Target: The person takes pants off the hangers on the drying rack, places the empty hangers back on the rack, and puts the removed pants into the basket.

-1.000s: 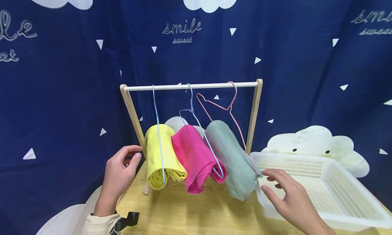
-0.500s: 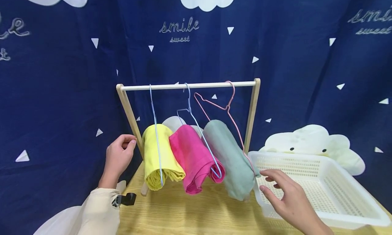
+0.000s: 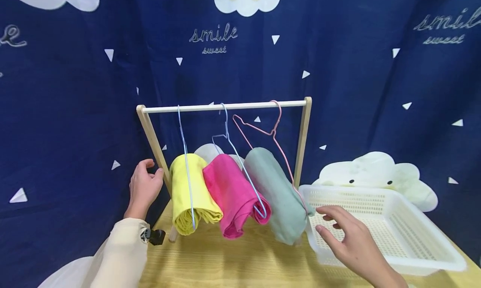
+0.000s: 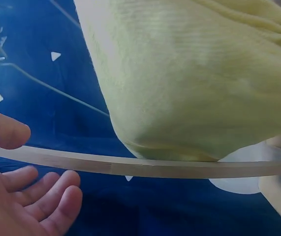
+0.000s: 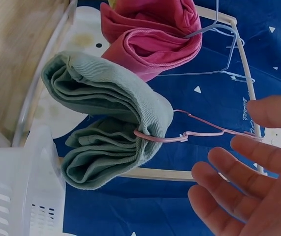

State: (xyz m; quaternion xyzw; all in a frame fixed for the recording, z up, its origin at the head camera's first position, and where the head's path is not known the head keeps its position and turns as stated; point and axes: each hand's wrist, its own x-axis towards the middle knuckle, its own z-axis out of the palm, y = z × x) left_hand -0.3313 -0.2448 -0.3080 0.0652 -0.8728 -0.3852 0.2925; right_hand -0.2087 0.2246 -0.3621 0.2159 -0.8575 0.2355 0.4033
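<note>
Three rolled cloths hang on wire hangers from a small rack [image 3: 306,140]. A yellow cloth [image 3: 191,188] is on a blue hanger [image 3: 181,131] at the left. The pink cloth [image 3: 234,196] hangs in the middle on another blue hanger [image 3: 226,125]. At the right, a grey-green cloth [image 3: 276,196] drapes over a pink hanger [image 3: 276,140]. My left hand [image 3: 145,188], fingers relaxed, is beside the rack's left post; in the left wrist view its thumb and fingers lie either side of the post [image 4: 145,168], apart from it. My right hand [image 5: 248,182] is spread and holds nothing, near the grey-green cloth.
A white perforated basket [image 3: 424,265] stands right of the rack, partly behind my right hand. The rack rests on a light wooden table [image 3: 233,265]. A dark blue curtain [image 3: 75,112] with clouds and white triangles hangs behind and to the left.
My left hand has moved up and farther back along the rack's left post. The right hand keeps about the same place. The whole head view has shifted slightly; the cloths still hang alike.
</note>
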